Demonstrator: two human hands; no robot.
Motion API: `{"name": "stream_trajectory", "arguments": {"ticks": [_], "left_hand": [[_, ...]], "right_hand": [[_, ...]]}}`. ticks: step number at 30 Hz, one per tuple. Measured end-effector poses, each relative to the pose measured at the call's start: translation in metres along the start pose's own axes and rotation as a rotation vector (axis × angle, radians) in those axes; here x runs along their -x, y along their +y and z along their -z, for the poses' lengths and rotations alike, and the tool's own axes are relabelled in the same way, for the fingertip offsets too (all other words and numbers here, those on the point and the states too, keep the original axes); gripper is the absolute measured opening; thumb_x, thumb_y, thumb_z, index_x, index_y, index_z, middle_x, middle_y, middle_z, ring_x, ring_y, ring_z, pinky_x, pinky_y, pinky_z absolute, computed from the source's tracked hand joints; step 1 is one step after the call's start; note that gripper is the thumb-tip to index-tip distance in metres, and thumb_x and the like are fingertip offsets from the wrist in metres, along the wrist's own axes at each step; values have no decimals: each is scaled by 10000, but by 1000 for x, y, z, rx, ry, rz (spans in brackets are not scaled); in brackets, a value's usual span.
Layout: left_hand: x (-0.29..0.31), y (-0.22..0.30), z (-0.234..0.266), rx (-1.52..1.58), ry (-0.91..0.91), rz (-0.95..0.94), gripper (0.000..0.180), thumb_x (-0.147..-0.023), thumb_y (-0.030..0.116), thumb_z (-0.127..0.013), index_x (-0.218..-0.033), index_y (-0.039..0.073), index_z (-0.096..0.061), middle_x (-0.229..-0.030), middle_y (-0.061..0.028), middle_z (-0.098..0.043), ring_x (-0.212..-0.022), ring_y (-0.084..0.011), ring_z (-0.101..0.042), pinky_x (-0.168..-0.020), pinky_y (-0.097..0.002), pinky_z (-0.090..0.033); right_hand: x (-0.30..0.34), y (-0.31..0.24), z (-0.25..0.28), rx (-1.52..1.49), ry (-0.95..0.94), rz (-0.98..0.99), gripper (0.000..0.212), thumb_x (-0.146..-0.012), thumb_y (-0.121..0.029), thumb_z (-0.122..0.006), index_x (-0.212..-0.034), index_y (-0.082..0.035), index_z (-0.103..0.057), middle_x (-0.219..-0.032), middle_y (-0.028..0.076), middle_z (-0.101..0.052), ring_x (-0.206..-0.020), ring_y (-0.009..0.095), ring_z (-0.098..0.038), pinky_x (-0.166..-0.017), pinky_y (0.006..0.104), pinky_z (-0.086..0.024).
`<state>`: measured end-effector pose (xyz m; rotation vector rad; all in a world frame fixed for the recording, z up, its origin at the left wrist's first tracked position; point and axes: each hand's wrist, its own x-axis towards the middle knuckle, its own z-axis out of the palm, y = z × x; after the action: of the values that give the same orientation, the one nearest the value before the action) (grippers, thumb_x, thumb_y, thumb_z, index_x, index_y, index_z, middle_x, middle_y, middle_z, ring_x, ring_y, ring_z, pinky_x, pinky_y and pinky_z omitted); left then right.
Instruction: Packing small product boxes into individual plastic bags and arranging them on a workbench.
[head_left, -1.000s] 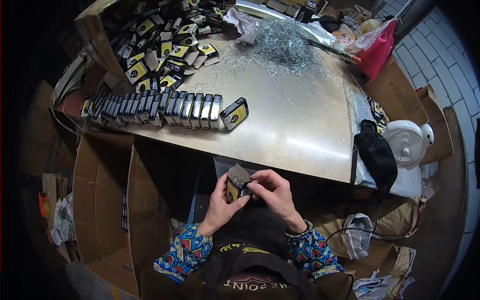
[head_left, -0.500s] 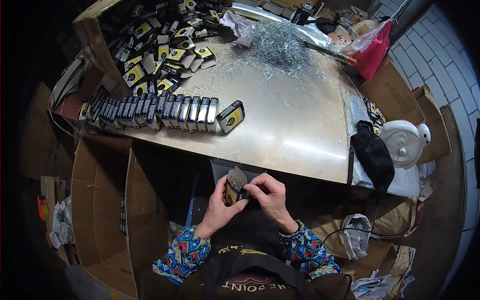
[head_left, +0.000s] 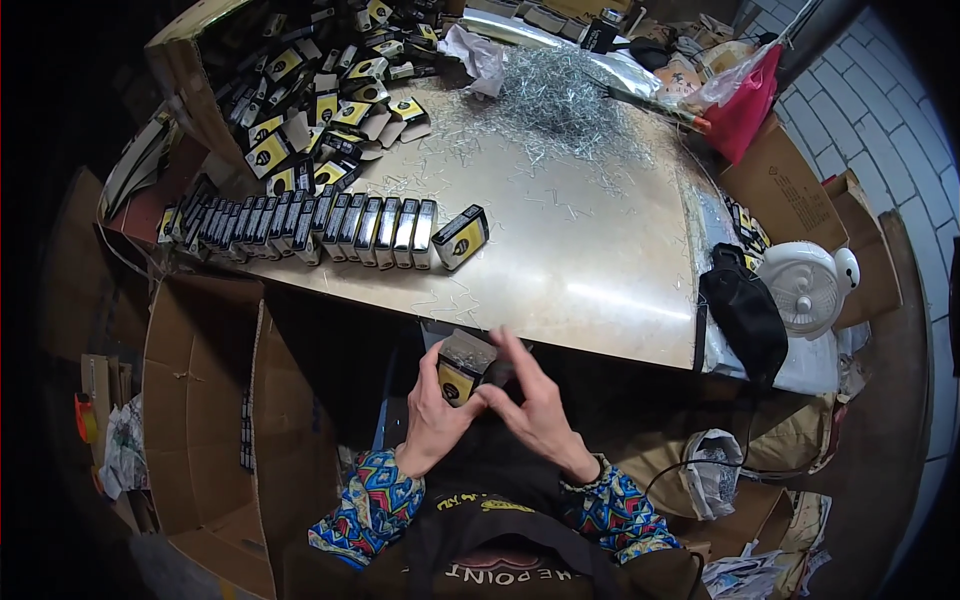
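My left hand [head_left: 437, 418] is wrapped around a small black-and-yellow carton [head_left: 457, 384], held upright just off the table's front edge. Its top flap is up, and a bunch of thin silver metal pieces shows inside. Against the carton's right side is my right hand [head_left: 540, 412], fingers stretched out and apart, the tips smeared by motion; its thumb lies near the left thumb. On the table [head_left: 590, 265] beyond, similar closed cartons [head_left: 370, 232] stand in a long row, with one tilted carton [head_left: 462, 237] at its right end.
A heap of silver wire pieces [head_left: 560, 95] lies at the back of the table, strays scattered around it. Loose cartons [head_left: 350, 110] are piled at the back left. A black pouch [head_left: 745, 310] and a white fan [head_left: 803, 288] sit at right. An open cardboard box [head_left: 205, 400] stands lower left.
The right hand's fingers have uncurled from a pinch at the carton's edge and now stretch upward. The carton has turned so its yellow front shows more.
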<state>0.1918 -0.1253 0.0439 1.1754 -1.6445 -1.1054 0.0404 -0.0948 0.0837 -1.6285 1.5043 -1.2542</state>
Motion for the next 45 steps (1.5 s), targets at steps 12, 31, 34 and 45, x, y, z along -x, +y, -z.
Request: {"name": "stream_trajectory", "arguments": {"ticks": [12,31,34,45], "left_hand": [[1,-2,0,-178,-8,-241,784,-716,159,-807,-1362,14,-388,-1149,-214,-565,-992,-403,-610,-825,-427,-522],[-17,12,-4,-230,-110,-205,772,-695,100,-779,-1353,8,-385,-1115,-201,-542,-1043,-381,-566,-887,-415,-481],[-18,13,-5,-169,-55,-174,760,-685,109,-788,-1331,12,-398,-1088,-200,-544,-1016,-388,-572,-856,-421,-490],[-18,14,-6,-233,-59,-273,749,-687,117,-785,-1324,-1,-408,-1063,-199,-562,-948,-381,-608,-794,-418,-519]], "right_hand": [[-14,5,11,272,-131,268,384,-792,-133,-755,-1150,-52,-645,-1351,213,-518,-1243,369,-481,-1007,417,-435],[-35,9,40,-241,-104,-322,181,-869,-93,-675,-1027,-11,-707,-797,134,-701,-697,156,-675,-643,289,-535],[-27,12,37,-56,-26,-43,220,-869,-99,-682,-1079,-37,-697,-1062,163,-667,-815,210,-676,-714,306,-543],[-24,18,29,223,-34,223,166,-790,-139,-744,-913,-30,-720,-1198,188,-629,-1100,340,-582,-895,385,-501]]}}
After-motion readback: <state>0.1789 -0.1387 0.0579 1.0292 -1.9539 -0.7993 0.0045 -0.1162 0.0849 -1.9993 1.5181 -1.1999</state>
